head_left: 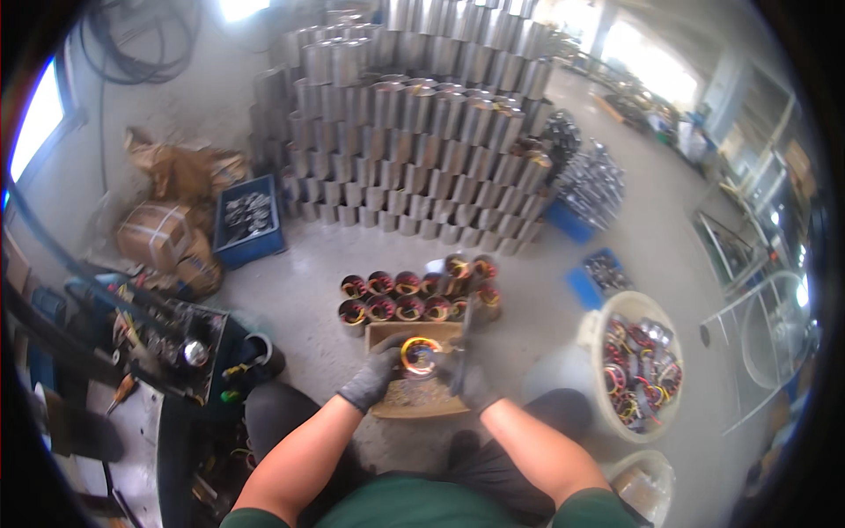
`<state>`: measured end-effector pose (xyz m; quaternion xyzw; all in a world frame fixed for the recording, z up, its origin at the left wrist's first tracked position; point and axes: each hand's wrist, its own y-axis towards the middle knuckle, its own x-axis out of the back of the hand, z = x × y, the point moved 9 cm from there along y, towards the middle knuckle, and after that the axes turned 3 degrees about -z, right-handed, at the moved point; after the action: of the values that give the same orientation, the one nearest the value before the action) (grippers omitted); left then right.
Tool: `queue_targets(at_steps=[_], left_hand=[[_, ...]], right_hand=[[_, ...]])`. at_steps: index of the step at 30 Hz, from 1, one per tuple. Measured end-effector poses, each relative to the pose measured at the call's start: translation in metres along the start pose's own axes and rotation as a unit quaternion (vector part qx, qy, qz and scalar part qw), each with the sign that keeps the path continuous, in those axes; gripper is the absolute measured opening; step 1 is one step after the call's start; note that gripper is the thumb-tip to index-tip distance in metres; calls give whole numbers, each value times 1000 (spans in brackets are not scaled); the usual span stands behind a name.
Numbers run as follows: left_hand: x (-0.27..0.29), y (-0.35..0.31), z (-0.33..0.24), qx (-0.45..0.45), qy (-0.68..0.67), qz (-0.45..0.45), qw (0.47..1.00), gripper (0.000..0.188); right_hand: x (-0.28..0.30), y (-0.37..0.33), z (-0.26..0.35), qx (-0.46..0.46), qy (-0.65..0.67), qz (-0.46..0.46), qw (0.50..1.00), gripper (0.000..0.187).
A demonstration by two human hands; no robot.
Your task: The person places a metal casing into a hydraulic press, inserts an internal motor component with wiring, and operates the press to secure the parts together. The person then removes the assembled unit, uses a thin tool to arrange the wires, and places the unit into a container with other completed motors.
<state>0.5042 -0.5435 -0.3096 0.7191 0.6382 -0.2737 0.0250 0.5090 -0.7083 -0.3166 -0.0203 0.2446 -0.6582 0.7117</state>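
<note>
Two rows of short, dark-rimmed cylinders packed with red and yellow windings stand on the grey floor, just beyond a tan box. Above the box, between the person's forearms, is a coil ring with bright yellow and orange wire around its opening. The left hand, in a dark grey glove, grasps this ring by its left side, fingers curled against the edge. The right hand, gloved as well, is just beside the ring on the other side; it is badly blurred, so I cannot tell whether it is clenched on something or loose. Loose grit lies in the bottom of the box.

Near the right knee, a pale round tub holds a jumble of coloured wire coils and metal pieces. Further off on that side, a small blue bin contains metal parts. Beyond the two rows, many bare metal tubes are stacked in tiers. To the left of that stack, a blue crate of metal pieces sits near a strapped cardboard box. An orange-handled screwdriver lies on the desk at the person's left.
</note>
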Motion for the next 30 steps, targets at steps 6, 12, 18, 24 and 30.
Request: queue_targets(at_steps=[6, 12, 18, 24, 30], left_hand=[[17, 4, 14, -38, 75, -22, 996, 40], [-8, -1, 7, -19, 10, 65, 998, 36], [28, 15, 20, -159, 342, -63, 924, 40], [-6, -6, -8, -128, 435, -51, 890, 51], [-8, 6, 27, -200, 556, 41, 806, 61]], right_hand=[[32, 33, -38, -22, -33, -24, 999, 59], [64, 59, -84, -63, 76, -47, 994, 62], [15, 23, -35, -33, -170, -39, 984, 52], [6, 11, -33, -78, -11, -46, 996, 51], [2, 11, -23, 1, -112, -52, 992, 49]])
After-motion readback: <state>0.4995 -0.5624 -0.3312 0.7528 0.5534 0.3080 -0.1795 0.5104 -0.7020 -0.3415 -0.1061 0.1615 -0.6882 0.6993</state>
